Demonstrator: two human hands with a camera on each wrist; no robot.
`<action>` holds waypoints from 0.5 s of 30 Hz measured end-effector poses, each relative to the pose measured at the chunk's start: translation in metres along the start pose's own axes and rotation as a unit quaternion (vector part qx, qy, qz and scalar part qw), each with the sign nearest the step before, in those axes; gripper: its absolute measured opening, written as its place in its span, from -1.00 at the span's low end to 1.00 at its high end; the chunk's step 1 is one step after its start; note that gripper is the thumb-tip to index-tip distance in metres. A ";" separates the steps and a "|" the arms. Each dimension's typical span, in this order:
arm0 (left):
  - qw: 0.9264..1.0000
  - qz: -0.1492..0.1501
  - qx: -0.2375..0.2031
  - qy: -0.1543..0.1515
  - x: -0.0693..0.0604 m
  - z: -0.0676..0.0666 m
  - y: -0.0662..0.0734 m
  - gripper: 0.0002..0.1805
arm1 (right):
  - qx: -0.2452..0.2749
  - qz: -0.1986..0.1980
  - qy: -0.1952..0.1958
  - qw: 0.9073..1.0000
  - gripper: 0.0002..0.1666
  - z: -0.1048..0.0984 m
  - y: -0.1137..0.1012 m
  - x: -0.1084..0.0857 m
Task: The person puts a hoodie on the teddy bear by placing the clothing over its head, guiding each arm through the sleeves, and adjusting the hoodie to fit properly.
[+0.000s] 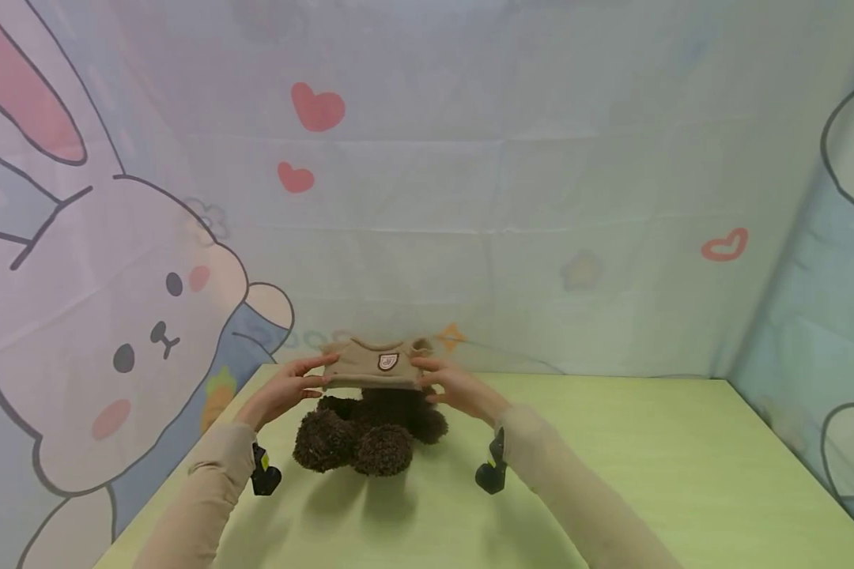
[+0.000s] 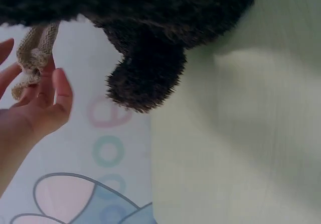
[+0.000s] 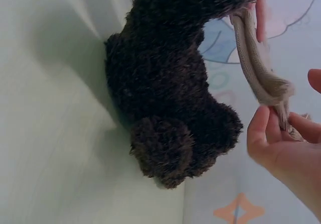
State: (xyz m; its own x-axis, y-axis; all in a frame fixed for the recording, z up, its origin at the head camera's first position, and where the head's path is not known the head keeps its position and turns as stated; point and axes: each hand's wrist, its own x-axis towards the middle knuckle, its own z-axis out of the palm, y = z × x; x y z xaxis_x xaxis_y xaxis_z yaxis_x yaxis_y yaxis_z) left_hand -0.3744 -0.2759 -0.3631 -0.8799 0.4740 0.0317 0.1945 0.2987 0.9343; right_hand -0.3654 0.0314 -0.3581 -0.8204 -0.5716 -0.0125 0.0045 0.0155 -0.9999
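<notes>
Pale sleeves (image 1: 202, 490) enter from the lower left and lower right of the head view, each with a black device (image 1: 265, 474) at the wrist. A dark brown plush toy (image 1: 387, 449) rests on the pale green table (image 1: 626, 466), left of lower centre. Beyond its feet, the left hand (image 1: 292, 387) and right hand (image 1: 462, 389) pinch opposite sides of a small beige shirt (image 1: 359, 365), bearing a badge (image 1: 387, 361); its hem overlaps the toy's upper outline. Behind hangs a printed backdrop (image 1: 541, 174), a large rabbit (image 1: 85, 340) filling the frame's left.
</notes>
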 end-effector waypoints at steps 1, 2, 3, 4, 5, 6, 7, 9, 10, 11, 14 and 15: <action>1.000 -0.005 0.004 -0.011 0.000 0.000 -0.002 -0.37 | -0.001 -0.002 -0.003 1.000 -0.31 0.000 0.002 0.000; 1.000 -0.011 0.007 -0.021 0.001 0.001 -0.003 -0.36 | -0.001 -0.003 -0.004 1.000 -0.30 0.000 0.003 0.000; 0.999 -0.018 0.011 -0.031 0.000 0.001 -0.004 -0.36 | 0.000 -0.003 -0.006 1.000 -0.30 0.000 0.005 0.000; 0.999 -0.024 0.019 -0.043 0.000 0.002 -0.006 -0.36 | -0.002 -0.002 -0.008 1.000 -0.31 0.000 0.007 0.000; 0.998 -0.032 0.023 -0.053 0.000 0.003 -0.007 -0.36 | -0.007 -0.002 -0.008 1.000 -0.31 0.000 0.009 0.000; 0.997 -0.040 0.027 -0.060 0.000 0.003 -0.008 -0.37 | -0.012 0.000 -0.009 1.000 -0.30 0.000 0.011 0.000; 0.996 -0.045 0.035 -0.066 -0.001 0.004 -0.010 -0.37 | -0.022 0.002 -0.009 1.000 -0.29 0.000 0.012 0.000; 0.995 -0.055 0.047 -0.072 -0.001 0.006 -0.013 -0.38 | -0.042 0.008 -0.008 0.999 -0.26 0.000 0.016 0.000; 0.994 -0.059 0.051 -0.073 0.000 0.006 -0.015 -0.38 | -0.050 0.012 -0.007 0.999 -0.24 0.001 0.018 -0.001; 0.994 -0.064 0.054 -0.071 0.000 0.007 -0.016 -0.38 | -0.057 0.016 -0.007 0.998 -0.22 0.001 0.019 -0.001; 0.993 -0.073 0.065 -0.065 0.001 0.008 -0.020 -0.37 | -0.077 0.027 -0.005 0.997 -0.19 0.002 0.025 -0.001; 0.993 -0.075 0.066 -0.064 0.001 0.009 -0.020 -0.36 | -0.078 0.032 -0.003 0.996 -0.18 0.002 0.027 0.000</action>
State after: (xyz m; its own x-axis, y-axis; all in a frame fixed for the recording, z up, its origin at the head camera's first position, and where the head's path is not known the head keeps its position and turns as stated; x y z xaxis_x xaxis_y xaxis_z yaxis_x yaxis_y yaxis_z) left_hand -0.3752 -0.2740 -0.3854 -0.8430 0.5146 -0.1565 0.1288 0.4756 0.8702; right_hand -0.3638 0.0305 -0.3850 -0.8182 -0.5699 -0.0763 -0.0332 0.1792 -0.9832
